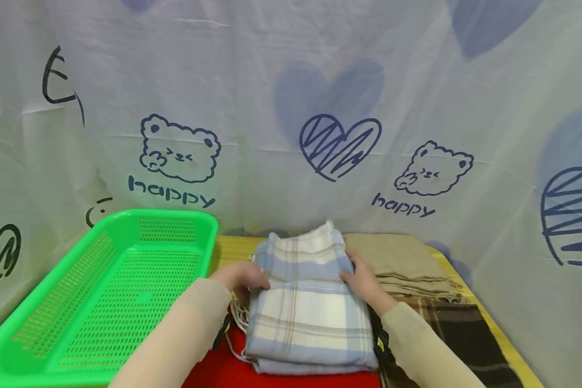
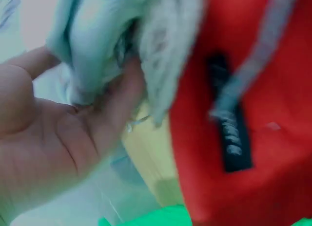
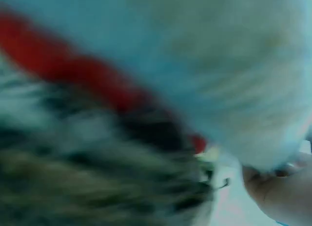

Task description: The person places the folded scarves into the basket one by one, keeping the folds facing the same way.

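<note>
A folded blue-and-white plaid scarf (image 1: 315, 318) with thin brown lines lies in the middle, over a red cloth (image 1: 218, 366). My left hand (image 1: 242, 276) grips its left edge; in the left wrist view, the thumb and fingers (image 2: 117, 109) go round the fabric. At the opposite edge my right hand (image 1: 366, 277) holds the scarf, with thumb and fingers on the side of the fold. Pale fringe strands (image 1: 240, 318) hang out near the left hand. The right wrist view is blurred, and the scarf hides most of that hand's fingertips.
A green perforated plastic basket (image 1: 210, 237) stands on the left. Folded beige cloth (image 1: 393, 256) lies at the back right, with dark brown checked cloth (image 1: 461, 328) in front. A wooden table (image 1: 233, 248) shows between them, and a printed white curtain (image 1: 257, 178) hangs behind.
</note>
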`<state>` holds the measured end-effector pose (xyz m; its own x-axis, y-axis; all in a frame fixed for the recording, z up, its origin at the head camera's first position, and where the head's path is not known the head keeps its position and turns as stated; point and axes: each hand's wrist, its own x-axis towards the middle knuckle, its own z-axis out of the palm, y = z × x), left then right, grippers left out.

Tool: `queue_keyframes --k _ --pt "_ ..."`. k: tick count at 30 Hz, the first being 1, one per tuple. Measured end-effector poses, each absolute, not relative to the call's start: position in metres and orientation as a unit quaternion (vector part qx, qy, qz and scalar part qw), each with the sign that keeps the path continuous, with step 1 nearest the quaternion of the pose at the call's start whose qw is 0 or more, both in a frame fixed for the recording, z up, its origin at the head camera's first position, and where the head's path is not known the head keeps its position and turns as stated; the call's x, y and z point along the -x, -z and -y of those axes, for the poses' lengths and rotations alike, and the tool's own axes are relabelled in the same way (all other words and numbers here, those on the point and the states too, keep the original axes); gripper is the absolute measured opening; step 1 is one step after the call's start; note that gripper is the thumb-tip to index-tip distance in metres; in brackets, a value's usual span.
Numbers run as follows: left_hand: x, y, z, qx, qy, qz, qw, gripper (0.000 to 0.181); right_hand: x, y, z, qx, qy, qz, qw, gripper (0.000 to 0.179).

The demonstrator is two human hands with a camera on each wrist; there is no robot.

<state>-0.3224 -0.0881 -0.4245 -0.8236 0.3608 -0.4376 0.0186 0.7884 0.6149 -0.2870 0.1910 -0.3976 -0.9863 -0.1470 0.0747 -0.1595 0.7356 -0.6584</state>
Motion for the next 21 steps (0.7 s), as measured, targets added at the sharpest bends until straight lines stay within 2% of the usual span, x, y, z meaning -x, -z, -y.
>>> queue_keyframes --k 4,7,16,21 --pt "0.374 0.506 0.084 -0.151 -0.108 -0.954 0.234 0.060 0.280 0.413 -0.194 -0.115 -0.278 0.952 -0.056 0.062" --pt "0.389 0.527 0.082 -0.136 -0.101 -0.957 0.235 0.059 0.275 0.416 -0.193 -0.118 -0.271 0.951 -0.086 0.066" --pt "0.384 0.515 0.079 -0.122 -0.106 -0.960 0.227 0.058 0.273 0.409 -0.192 -0.096 -0.307 0.943 -0.083 0.070" --pt "0.385 0.519 0.076 -0.094 -0.120 -0.968 0.198 0.060 0.275 0.409 -0.194 -0.086 -0.310 0.943 -0.078 0.068"
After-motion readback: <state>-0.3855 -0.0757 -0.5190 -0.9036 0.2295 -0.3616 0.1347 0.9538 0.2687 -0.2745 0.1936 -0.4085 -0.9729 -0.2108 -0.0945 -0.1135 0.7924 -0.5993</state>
